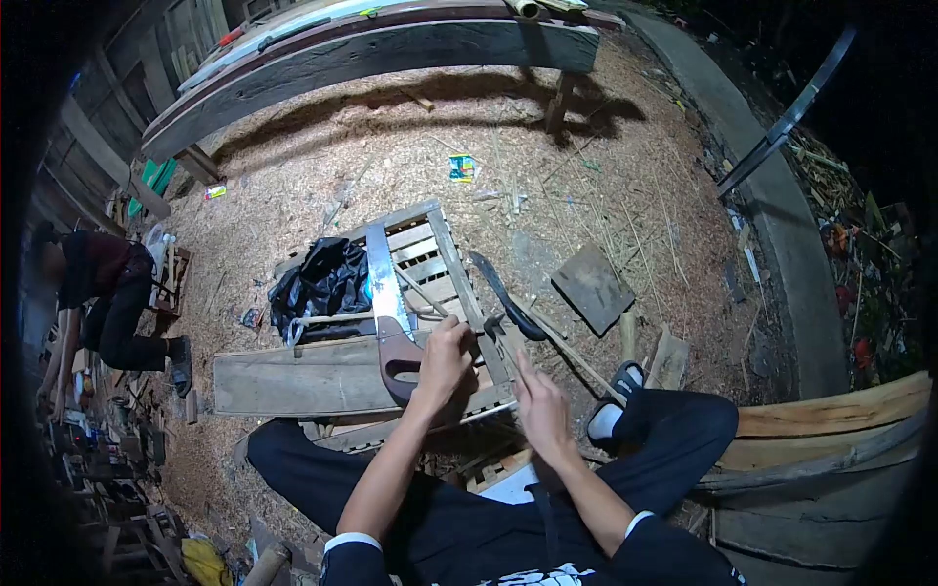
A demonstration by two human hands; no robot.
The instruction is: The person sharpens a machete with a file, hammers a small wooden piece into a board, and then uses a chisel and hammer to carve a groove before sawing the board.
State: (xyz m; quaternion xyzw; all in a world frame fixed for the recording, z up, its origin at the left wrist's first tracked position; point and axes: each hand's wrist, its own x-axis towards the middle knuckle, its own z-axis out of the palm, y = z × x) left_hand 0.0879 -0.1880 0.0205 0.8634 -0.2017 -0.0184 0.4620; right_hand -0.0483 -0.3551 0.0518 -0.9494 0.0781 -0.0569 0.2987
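Curls left hand [447, 359] beside saw [384, 278] mid-frame, hiding its palm; points right hand [544, 405] toward upper left, cannot tell whether gripping.

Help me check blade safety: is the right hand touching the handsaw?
Apart: the head view shows the right hand right of the handsaw, with the left hand between them.

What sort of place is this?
Probably a rough woodworking yard or workshop: there's a silver-bladed, brown-handled handsaw, a long, dark wooden bench and scattered pale wood shavings underfoot.
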